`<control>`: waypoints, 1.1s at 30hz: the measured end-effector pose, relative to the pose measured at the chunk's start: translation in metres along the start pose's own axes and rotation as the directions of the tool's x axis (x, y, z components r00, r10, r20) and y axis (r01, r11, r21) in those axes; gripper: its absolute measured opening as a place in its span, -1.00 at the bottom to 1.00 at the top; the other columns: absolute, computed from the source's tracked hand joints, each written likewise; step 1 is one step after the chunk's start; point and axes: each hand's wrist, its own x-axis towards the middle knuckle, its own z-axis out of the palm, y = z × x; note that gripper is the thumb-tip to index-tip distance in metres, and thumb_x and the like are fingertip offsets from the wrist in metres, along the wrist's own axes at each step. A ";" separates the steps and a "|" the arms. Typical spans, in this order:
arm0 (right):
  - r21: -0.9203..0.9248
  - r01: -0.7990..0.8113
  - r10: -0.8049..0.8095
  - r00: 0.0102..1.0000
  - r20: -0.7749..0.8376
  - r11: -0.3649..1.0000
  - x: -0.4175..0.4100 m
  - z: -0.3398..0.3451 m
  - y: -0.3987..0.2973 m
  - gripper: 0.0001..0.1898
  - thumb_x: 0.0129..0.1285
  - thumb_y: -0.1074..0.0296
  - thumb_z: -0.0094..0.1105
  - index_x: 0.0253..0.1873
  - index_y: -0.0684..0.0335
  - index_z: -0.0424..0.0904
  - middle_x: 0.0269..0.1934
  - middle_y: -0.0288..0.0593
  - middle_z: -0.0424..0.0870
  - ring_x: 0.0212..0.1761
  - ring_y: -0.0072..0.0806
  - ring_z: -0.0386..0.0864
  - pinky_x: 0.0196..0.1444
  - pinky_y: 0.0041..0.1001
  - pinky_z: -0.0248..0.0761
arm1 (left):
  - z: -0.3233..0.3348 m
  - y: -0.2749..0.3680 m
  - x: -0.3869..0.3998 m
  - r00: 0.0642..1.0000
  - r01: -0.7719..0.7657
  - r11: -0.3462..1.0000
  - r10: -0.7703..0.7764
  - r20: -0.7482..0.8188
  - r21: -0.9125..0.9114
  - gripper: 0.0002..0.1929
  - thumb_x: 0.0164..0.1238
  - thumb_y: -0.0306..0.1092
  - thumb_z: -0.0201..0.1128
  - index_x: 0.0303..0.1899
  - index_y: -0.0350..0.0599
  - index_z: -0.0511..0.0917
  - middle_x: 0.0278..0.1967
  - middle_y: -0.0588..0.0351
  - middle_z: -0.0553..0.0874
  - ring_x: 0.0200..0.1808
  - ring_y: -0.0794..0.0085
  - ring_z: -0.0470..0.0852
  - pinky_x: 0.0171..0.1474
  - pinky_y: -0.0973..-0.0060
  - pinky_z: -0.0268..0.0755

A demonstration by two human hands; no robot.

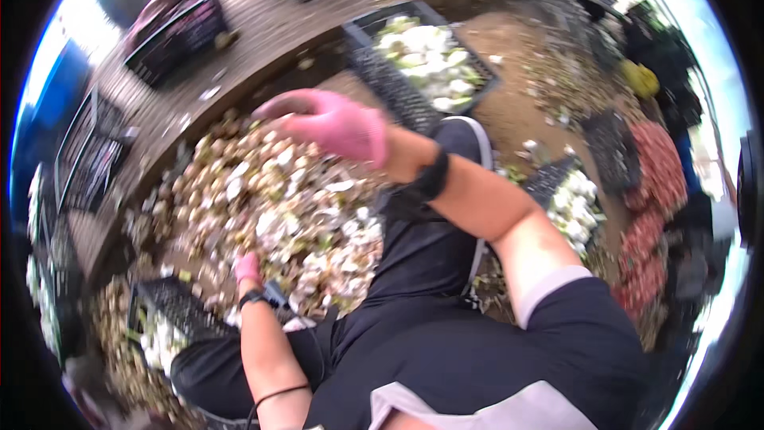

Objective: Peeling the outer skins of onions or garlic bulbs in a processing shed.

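Note:
My right hand (328,122), in a pink glove, is over the upper part of a heap of unpeeled onion-like bulbs (256,173). Its thumb and fingers are apart, and nothing shows between them. Lower left, my left hand (246,266), in a pink glove too, is low beside the heap, near loose pale skins (322,257). Its fingers are too small and blurred to read. A grey-blue object (274,294) lies against its wrist; what it is cannot be told. Beyond my right hand, a black plastic crate (391,92) holds peeled white bulbs (421,48).
More white bulbs fill a crate (179,304) by my left knee and another (540,182) at the right. A wooden ledge (262,68) curves behind the heap, with a dark crate (179,42) on the boards beyond. Red mesh sacks (656,173) lie far right.

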 end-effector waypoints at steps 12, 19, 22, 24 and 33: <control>0.410 -0.284 0.292 0.955 0.044 0.867 0.021 0.004 0.042 -0.68 0.42 0.33 0.03 0.18 0.33 0.46 -0.04 -0.18 0.64 -0.04 -0.46 0.62 0.09 -0.45 0.48 | -0.049 0.087 0.005 0.956 0.027 0.947 -0.118 -0.267 -0.320 -0.09 0.08 -0.02 0.40 0.46 0.08 0.12 0.44 -0.12 0.19 0.44 0.06 0.20 0.44 0.28 0.08; 0.324 -0.349 0.337 0.937 0.094 0.879 0.017 0.014 0.041 -0.67 0.43 0.36 0.01 0.20 0.37 0.45 -0.05 -0.20 0.63 -0.03 -0.49 0.60 0.11 -0.45 0.46 | -0.007 0.199 -0.017 0.967 0.012 0.999 -0.020 0.255 0.032 -0.03 0.19 0.42 0.01 0.52 0.18 -0.17 0.54 0.00 -0.20 0.54 -0.08 -0.35 0.39 -0.35 -0.34; 0.339 -0.356 0.347 0.934 0.089 0.871 0.018 0.015 0.039 -0.67 0.42 0.34 0.03 0.18 0.37 0.46 -0.05 -0.21 0.62 -0.04 -0.53 0.58 0.08 -0.49 0.45 | 0.014 0.218 -0.062 0.840 -0.202 0.979 0.189 0.509 -0.030 0.00 0.15 0.22 0.14 0.52 0.10 -0.22 0.54 -0.01 -0.23 0.54 -0.02 -0.32 0.39 -0.34 -0.34; 0.341 -0.369 0.366 0.927 0.075 0.864 0.022 0.016 0.036 -0.67 0.41 0.33 0.06 0.17 0.37 0.47 -0.07 -0.22 0.62 -0.06 -0.57 0.56 0.05 -0.54 0.45 | 0.030 0.230 -0.079 0.675 -0.301 0.946 0.300 0.674 -0.119 -0.01 0.10 0.05 0.12 0.51 0.07 -0.25 0.53 -0.04 -0.21 0.54 -0.02 -0.29 0.44 -0.25 -0.34; 0.303 -0.382 0.270 0.896 0.352 0.873 0.038 0.062 0.012 -0.63 0.33 0.21 0.09 0.17 0.23 0.52 -0.08 -0.22 0.66 -0.17 -0.63 0.54 -0.20 -0.60 0.43 | 0.020 0.029 0.033 0.794 -0.468 0.837 0.258 -0.551 -0.282 -0.68 0.31 -0.20 0.16 -0.04 -0.17 0.64 -0.11 -0.04 0.74 -0.12 0.20 0.70 0.08 0.27 0.48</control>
